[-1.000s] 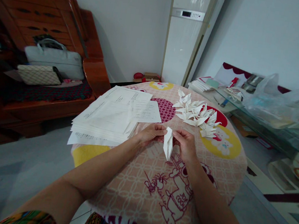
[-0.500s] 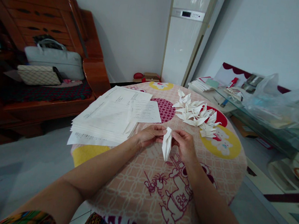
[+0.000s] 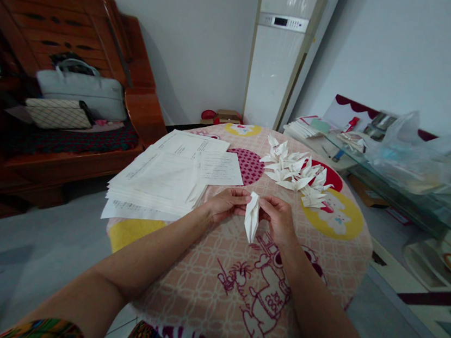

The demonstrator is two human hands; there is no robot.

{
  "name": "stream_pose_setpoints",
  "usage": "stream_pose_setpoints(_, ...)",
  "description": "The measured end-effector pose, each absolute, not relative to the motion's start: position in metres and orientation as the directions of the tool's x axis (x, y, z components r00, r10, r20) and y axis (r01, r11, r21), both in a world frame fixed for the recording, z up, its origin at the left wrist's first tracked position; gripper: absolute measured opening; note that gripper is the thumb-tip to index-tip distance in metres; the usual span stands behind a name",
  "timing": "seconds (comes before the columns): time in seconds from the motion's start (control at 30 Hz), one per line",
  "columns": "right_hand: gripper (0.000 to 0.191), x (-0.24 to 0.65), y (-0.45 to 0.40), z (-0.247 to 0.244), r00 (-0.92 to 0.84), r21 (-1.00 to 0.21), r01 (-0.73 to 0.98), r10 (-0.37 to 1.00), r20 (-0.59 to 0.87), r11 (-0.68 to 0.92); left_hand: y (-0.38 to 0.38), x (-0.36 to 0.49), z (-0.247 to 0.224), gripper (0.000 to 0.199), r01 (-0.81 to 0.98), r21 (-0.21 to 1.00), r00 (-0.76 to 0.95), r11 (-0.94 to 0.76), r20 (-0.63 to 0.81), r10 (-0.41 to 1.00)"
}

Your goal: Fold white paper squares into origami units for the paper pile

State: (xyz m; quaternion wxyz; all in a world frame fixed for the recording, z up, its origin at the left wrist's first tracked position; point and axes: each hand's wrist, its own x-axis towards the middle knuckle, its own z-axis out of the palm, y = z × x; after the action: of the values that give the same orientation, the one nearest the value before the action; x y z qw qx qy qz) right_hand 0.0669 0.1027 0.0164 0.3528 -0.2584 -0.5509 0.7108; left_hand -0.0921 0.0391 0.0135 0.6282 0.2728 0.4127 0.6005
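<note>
A narrow folded white paper (image 3: 251, 219) points downward between my two hands, above the round table with its patterned pink cloth (image 3: 204, 276). My left hand (image 3: 227, 203) pinches its upper left edge, and my right hand (image 3: 279, 215) pinches the upper right edge. Beyond my right hand lies a cluster of several folded white paper cranes (image 3: 295, 169). To the left of my left hand is a stack of printed white sheets (image 3: 163, 175), with a smaller sheet (image 3: 222, 167) at its right side.
On the left stands a wooden bench (image 3: 66, 155) with a grey bag (image 3: 82, 91) and a quilted pouch (image 3: 57, 114). A glass shelf (image 3: 420, 190) at right holds plastic bags (image 3: 397, 141). A white cabinet-like appliance (image 3: 272, 76) stands behind the table.
</note>
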Motion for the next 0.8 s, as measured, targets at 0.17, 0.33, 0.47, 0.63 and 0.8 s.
stream_pose_setpoints(0.17,0.028,0.0672,0.1023,0.0176,-0.619,-0.964,-0.209,0.785,0.002,-0.163,0.0382,-0.0916,0.0152,0.021,-0.513,0.849,-0.089,0.125,-0.197,0.976)
stream_pose_setpoints(0.33,0.026,0.0668,0.1033,0.0184,-0.586,-0.965,-0.218,0.81,0.01,-0.145,0.0379,-0.0921,0.0157,0.025,-0.447,0.888,-0.124,0.111,-0.184,0.975)
stream_pose_setpoints(0.47,0.026,0.0666,0.1034,0.0178,-0.567,-0.978,-0.19,0.823,0.04,-0.083,0.0376,-0.0912,0.0163,0.032,-0.356,0.932,-0.17,0.067,-0.136,0.976)
stream_pose_setpoints(0.63,0.024,0.0663,0.1043,0.0163,-0.551,-0.99,-0.139,0.831,0.078,0.001,0.0365,-0.0884,0.0175,0.036,-0.254,0.967,-0.217,-0.021,-0.036,0.975)
stream_pose_setpoints(0.8,0.023,0.0669,0.1043,0.017,-0.556,-0.985,-0.175,0.825,0.104,0.006,0.0361,-0.0873,0.0179,0.036,-0.239,0.969,-0.228,-0.057,0.001,0.974)
